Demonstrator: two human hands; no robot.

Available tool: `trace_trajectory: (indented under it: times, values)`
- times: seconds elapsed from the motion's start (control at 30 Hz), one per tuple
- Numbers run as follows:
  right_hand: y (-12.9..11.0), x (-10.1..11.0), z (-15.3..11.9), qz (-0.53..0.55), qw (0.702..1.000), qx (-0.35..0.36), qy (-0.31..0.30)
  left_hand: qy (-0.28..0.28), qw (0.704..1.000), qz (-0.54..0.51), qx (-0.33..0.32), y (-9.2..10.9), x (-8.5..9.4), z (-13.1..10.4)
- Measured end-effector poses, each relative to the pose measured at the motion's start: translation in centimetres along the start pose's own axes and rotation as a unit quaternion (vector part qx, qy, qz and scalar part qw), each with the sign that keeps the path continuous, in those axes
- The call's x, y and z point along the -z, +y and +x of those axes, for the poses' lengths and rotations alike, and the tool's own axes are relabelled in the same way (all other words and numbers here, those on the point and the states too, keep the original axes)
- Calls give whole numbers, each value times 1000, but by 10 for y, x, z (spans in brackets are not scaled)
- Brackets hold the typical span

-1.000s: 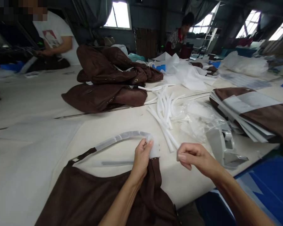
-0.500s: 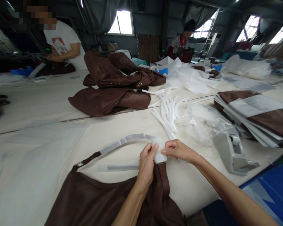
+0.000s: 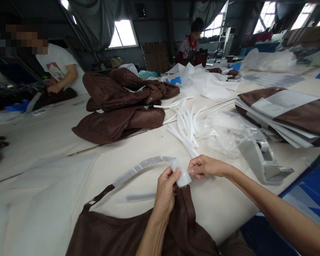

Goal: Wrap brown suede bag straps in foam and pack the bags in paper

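Bag (image 3: 104, 236), dark brown, at the near edge of the surface (image 3: 216, 209), partly out of view at the bottom. Strap (image 3: 106, 192) arching away from the body, covered along most of its length by a pale sleeve (image 3: 142, 165), bare at the left beside a metal buckle (image 3: 90, 203). White wrap (image 3: 183, 176) over the right end of the strap, just above small studs (image 3: 185, 187); cannot tell whether all the way round.

Left hand (image 3: 165, 185) nearly closed, pinching the wrap between thumb and fingers from the left. Right hand (image 3: 202, 166) at the right edge of the same wrap, fingers curled in toward the thumb; cannot tell whether gripping that edge or only meeting it.

Under the arch, a pale strip (image 3: 141, 196), partly hidden by the left hand. To the left, a thin sheet (image 3: 42, 192). Beyond the strap, white tubes (image 3: 185, 122) in a loose heap, with clear plastic (image 3: 226, 129) and a dispenser (image 3: 258, 161) to the right. Farther right, a folded stack (image 3: 301, 113). Toward the back, piled brown bags (image 3: 104, 90), crumpled white paper (image 3: 202, 80) and, at left, a person (image 3: 66, 65) in a white shirt
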State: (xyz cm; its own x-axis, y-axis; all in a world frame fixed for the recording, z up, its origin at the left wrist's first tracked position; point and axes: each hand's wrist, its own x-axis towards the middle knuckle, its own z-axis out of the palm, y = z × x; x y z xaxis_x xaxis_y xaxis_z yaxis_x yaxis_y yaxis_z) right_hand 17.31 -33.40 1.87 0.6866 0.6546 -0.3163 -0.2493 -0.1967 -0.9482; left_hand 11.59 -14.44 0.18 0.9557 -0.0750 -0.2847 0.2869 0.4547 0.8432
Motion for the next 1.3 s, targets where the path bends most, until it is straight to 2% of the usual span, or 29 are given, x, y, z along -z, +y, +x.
trace_trajectory:
  times: [0.17,0.33,0.7,0.83,1.03,1.17,1.23,1.3]
  values:
    - [4,4,6,37,999,2,-32,-23,999,-25,27,2,0,0]
    - [9,-5,19,71,995,17,-60,-21,998,-41,38,1,1,2]
    - [23,-31,30,85,993,79,22,16,995,-65,70,0,-2,2]
    - [26,-40,35,120,989,70,44,28,995,-63,77,0,-1,4]
    - [28,-55,36,204,971,53,116,55,995,-63,49,-2,3,10]
    - [30,-56,23,289,954,34,74,54,994,-82,53,-4,2,10]
    - [30,-57,18,257,963,50,62,57,994,-79,48,-4,1,10]
    - [27,-59,18,209,972,59,85,58,995,-77,34,-4,0,11]
